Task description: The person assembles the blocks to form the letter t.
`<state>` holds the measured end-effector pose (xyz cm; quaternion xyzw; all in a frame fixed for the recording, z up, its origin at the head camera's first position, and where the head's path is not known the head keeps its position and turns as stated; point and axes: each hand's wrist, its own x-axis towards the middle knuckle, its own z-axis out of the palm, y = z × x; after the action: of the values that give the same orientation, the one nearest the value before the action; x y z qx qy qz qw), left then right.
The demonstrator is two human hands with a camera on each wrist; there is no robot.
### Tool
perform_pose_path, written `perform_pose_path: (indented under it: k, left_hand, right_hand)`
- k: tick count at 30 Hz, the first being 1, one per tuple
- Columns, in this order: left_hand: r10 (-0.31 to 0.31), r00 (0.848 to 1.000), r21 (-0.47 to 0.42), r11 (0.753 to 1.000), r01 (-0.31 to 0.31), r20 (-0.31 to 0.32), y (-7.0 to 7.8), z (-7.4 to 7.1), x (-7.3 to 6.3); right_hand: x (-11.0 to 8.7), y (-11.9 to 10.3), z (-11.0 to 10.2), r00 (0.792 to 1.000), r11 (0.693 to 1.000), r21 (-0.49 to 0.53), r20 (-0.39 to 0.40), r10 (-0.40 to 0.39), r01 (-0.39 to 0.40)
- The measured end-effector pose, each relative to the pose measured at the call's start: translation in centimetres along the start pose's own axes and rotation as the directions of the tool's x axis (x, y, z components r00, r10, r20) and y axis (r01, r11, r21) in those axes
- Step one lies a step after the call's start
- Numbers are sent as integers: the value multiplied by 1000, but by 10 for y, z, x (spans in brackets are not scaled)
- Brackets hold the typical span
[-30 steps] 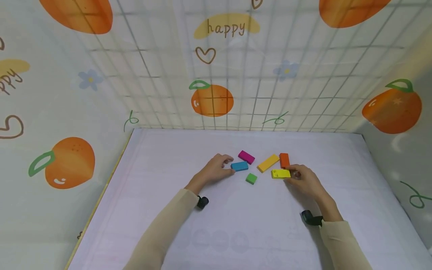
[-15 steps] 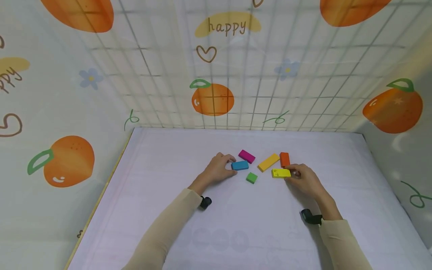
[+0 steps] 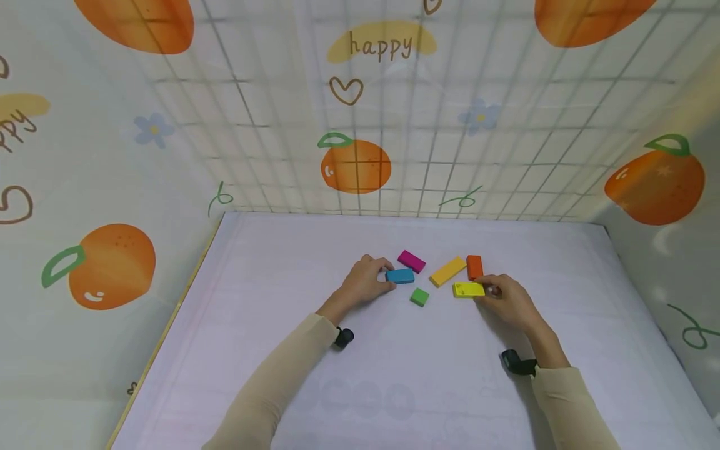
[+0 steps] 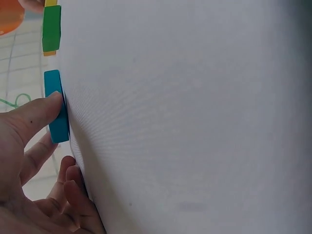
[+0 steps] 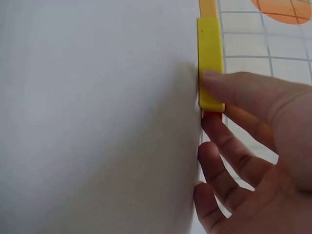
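My left hand (image 3: 362,280) pinches the left end of a blue block (image 3: 400,276) lying on the table. In the left wrist view the thumb lies across the blue block's (image 4: 52,82) near side, with the forefinger partly hidden behind. On the right, my right hand (image 3: 509,301) holds the right end of a yellow block (image 3: 468,290) between thumb and forefinger. Faint marks show on that block's top. The right wrist view has the thumb on the yellow block's (image 5: 209,46) near face, the other fingers loosely curled below.
Between and behind the hands lie a magenta block (image 3: 412,262), an amber block (image 3: 447,272) and a small green block (image 3: 419,297). An orange-red block (image 3: 474,267) lies just behind the yellow one. A printed curtain (image 3: 270,156) rises at the white table's (image 3: 427,356) back edge.
My left hand has shifted slightly right, its thumb and forefinger closing in on the blue block's end. The right hand keeps its hold on the yellow block, and the blocks stay in place.
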<state>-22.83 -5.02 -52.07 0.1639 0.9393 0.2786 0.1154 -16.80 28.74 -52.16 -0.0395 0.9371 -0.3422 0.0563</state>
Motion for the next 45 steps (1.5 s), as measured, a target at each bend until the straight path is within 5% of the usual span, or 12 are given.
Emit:
perform_pose_path:
  k: [23, 34, 45]
  left_hand:
    - [68, 993, -93, 993, -77, -93, -6, -6, -22]
    - [77, 985, -152, 983, -100, -153, -19, -23, -49]
    - [119, 982, -137, 981, -140, -146, -34, -34, -63]
  right_hand:
    - [-11, -8, -5, 1000, 999, 18, -4, 27, -26]
    - [-18, -15, -11, 996, 996, 35, -31, -80, 81]
    - [-24, -25, -11, 984, 986, 15, -65, -166, 167]
